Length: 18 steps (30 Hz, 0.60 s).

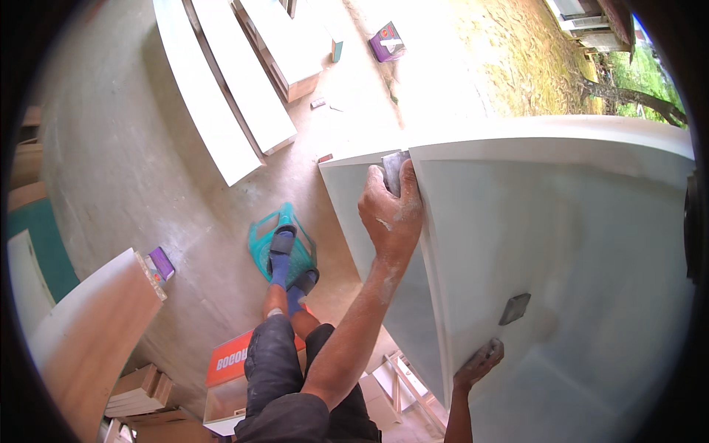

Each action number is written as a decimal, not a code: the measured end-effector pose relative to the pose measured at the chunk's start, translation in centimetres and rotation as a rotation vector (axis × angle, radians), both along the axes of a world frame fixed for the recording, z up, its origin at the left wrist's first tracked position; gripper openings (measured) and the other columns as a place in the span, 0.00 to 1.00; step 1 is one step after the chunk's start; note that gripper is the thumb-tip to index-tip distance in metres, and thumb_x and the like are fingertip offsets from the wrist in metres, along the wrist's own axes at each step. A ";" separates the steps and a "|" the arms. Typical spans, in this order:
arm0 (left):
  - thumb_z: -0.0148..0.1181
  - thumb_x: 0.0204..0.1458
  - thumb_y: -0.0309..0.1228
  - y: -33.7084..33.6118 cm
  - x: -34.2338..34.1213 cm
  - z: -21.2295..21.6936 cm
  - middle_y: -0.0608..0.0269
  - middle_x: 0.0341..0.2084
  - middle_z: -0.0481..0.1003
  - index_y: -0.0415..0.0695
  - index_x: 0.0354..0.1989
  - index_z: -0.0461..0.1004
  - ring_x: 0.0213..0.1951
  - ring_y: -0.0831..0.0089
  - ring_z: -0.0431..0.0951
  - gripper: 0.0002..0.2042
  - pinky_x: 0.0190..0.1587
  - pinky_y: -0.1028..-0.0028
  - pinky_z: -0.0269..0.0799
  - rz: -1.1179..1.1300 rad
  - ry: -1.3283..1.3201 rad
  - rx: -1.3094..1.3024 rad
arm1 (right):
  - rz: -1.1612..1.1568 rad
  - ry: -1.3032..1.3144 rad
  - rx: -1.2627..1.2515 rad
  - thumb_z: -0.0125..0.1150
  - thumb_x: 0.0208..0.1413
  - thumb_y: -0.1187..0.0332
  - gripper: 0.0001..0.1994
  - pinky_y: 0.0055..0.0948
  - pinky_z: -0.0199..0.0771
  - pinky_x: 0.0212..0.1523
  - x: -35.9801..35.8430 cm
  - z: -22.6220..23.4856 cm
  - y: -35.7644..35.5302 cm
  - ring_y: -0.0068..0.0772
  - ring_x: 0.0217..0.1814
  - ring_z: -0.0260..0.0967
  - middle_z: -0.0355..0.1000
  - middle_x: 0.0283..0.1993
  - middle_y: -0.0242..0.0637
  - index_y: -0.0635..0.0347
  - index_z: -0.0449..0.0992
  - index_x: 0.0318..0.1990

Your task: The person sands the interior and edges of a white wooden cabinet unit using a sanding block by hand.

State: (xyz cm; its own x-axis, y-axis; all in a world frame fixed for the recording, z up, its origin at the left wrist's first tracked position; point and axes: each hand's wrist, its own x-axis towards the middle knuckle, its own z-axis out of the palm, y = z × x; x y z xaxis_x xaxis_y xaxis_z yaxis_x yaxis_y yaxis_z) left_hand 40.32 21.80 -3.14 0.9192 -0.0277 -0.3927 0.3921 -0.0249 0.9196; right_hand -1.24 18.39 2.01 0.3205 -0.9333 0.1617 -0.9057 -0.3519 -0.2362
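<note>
While the panel (561,244) sits under the person, broad, pale and dust-hazed, the left hand (390,214) presses a grey sanding pad (394,171) against its upper left corner, fingers clamped over the pad, likely to rub the edge smooth. The right hand (478,365) lies fingers spread at the lower left edge, seemingly steadying it. A dark square piece (515,308) rests nearby on the panel.

The panel (561,244) fills the right, with a sanding pad (395,171) at its upper left corner and another pad (515,308) lying on its face lower down. Left of the panel, the stool (275,240) stands on the floor (133,162) under the feet. Boards (236,81) lie beyond it, and a box (387,41) farther right.
</note>
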 end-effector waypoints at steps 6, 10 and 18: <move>0.65 0.60 0.45 1.6 2.0 -2.2 0.62 0.16 0.70 0.38 0.25 0.67 0.21 0.77 0.69 0.22 0.24 0.69 0.68 -0.191 -0.142 -0.149 | 0.047 -0.003 -0.001 0.43 0.70 0.64 0.17 0.44 0.60 0.63 -0.6 -0.5 -0.4 0.46 0.62 0.59 0.60 0.59 0.47 0.66 0.65 0.59; 0.65 0.60 0.42 1.1 3.3 -2.6 0.62 0.14 0.69 0.37 0.26 0.68 0.20 0.79 0.68 0.21 0.23 0.70 0.67 -0.149 -0.244 -0.100 | 0.050 -0.029 0.010 0.43 0.70 0.65 0.17 0.43 0.60 0.63 -1.0 -0.4 -0.4 0.45 0.62 0.59 0.60 0.59 0.46 0.66 0.65 0.59; 0.65 0.59 0.40 2.5 1.4 -0.3 0.61 0.13 0.71 0.36 0.25 0.72 0.19 0.79 0.70 0.19 0.23 0.70 0.67 -0.296 -0.014 -0.100 | -0.028 -0.012 0.061 0.42 0.71 0.64 0.18 0.44 0.60 0.63 -1.3 0.5 -0.2 0.45 0.62 0.59 0.60 0.60 0.47 0.66 0.64 0.60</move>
State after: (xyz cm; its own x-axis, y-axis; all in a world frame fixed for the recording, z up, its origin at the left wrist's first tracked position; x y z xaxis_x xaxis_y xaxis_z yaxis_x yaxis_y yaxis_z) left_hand 41.75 24.30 -3.48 0.8707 -0.3333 -0.3618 0.3684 -0.0454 0.9285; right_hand -2.53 18.15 2.50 0.2928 -0.9501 0.1081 -0.9120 -0.3114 -0.2669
